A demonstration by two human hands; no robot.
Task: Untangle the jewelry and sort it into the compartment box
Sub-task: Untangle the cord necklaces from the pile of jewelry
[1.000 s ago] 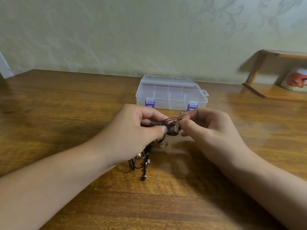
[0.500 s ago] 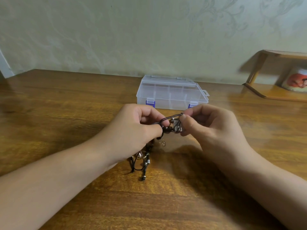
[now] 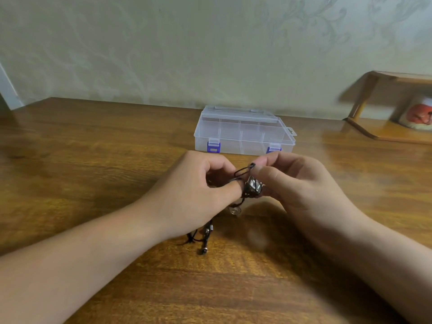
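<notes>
1. Both hands meet above the table [image 3: 93, 160], near its middle: the left hand [image 3: 194, 195] has its fingers curled and pinches the black cord [image 3: 243, 170] between thumb and forefinger; the right hand [image 3: 297, 181] pinches the far end of the same cord loop with thumb and fingertips.
2. Table: brown wood, running back to a pale patterned wall [image 3: 163, 43].
3. Shelf [image 3: 378, 134]: wooden, at the far right against the wall, with a blurred red and white mug [image 3: 418, 113] on it.
4. Box [image 3: 243, 134]: clear plastic, lid closed, purple latches on the near side, just beyond the hands. Its compartments show nothing inside.
5. Jewelry tangle [image 3: 252, 187]: held between the two hands, off the table. A shiny metal pendant sits at its middle, against the left thumb tip.
6. Cord ends with small metal beads [image 3: 208, 230] hang below the left hand and lie on the table, beside a clear round piece [image 3: 235, 210].
</notes>
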